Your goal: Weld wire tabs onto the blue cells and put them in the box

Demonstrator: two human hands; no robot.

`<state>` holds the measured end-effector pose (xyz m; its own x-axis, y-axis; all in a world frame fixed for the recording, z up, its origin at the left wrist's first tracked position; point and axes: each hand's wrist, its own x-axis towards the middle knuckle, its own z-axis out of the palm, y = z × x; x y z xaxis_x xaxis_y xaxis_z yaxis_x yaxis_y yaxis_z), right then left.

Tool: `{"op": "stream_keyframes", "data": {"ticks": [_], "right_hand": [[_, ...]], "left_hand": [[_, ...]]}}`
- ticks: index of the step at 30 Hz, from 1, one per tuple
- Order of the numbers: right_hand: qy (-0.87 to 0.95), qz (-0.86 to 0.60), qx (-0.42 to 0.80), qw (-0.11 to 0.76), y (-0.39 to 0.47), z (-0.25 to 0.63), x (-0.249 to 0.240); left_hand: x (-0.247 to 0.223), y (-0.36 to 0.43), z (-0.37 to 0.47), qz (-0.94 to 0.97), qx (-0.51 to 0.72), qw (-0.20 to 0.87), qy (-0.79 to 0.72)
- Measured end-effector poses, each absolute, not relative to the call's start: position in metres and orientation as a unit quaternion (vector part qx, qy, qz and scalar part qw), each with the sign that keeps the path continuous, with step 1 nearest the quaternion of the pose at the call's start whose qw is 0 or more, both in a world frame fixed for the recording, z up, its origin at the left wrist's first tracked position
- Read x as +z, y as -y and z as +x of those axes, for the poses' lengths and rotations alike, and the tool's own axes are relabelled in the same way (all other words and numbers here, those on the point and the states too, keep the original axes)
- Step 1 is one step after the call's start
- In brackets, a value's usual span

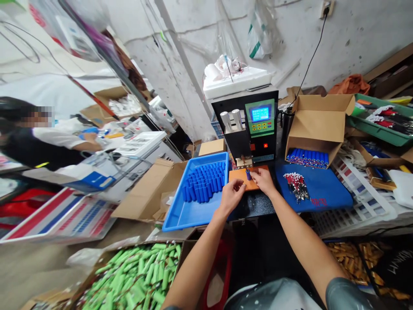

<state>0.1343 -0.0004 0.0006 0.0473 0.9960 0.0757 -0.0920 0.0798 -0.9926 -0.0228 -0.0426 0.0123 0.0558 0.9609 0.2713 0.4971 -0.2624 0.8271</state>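
Observation:
A blue cylindrical battery cell (248, 175) stands upright on an orange board (236, 175), under the electrodes of a black spot welding machine (226, 142). The fingers of my right hand (263, 181) are closed on the cell from its right side. My left hand (232, 194) rests at the board's front left, fingers curled together; whatever may be between them is too small to make out. To the left, a blue tray (176, 217) holds many upright blue cells (203, 183). Red and black wire leads with white ends (296, 186) lie on a blue mat (332, 185) at right.
An open cardboard box (316, 118) with blue cells stands behind the mat. Green-wrapped packs (138, 275) fill a box at lower left. A green bin (383, 127) of leads sits far right. Another person (35, 142) sits working at the left.

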Motion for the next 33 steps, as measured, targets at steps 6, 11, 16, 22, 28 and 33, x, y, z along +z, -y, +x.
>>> {"op": "stream_keyframes", "data": {"ticks": [6, 11, 16, 22, 28, 33], "right_hand": [[0.478, -0.433, 0.535, 0.546, 0.003, 0.14, 0.004], [0.505, -0.392, 0.579, 0.506, 0.005, 0.146, 0.004], [0.537, -0.394, 0.555, 0.498, 0.005, 0.146, 0.003], [0.548, -0.404, 0.543, 0.491, 0.005, 0.147, 0.006], [0.478, -0.382, 0.601, 0.514, 0.008, 0.152, 0.009], [0.435, -0.364, 0.628, 0.533, 0.005, 0.154, 0.006]], "left_hand": [[0.013, 0.039, -0.012, 0.695, 0.418, 0.231, -0.537], [0.016, 0.033, -0.013, 0.731, 0.392, 0.185, -0.526], [0.023, 0.027, -0.012, 0.788, 0.319, 0.081, -0.521], [0.027, 0.027, -0.013, 0.805, 0.305, 0.076, -0.503], [0.017, 0.033, -0.019, 0.772, 0.379, 0.205, -0.468], [0.005, 0.023, -0.016, 0.797, 0.338, 0.257, -0.43]]}}
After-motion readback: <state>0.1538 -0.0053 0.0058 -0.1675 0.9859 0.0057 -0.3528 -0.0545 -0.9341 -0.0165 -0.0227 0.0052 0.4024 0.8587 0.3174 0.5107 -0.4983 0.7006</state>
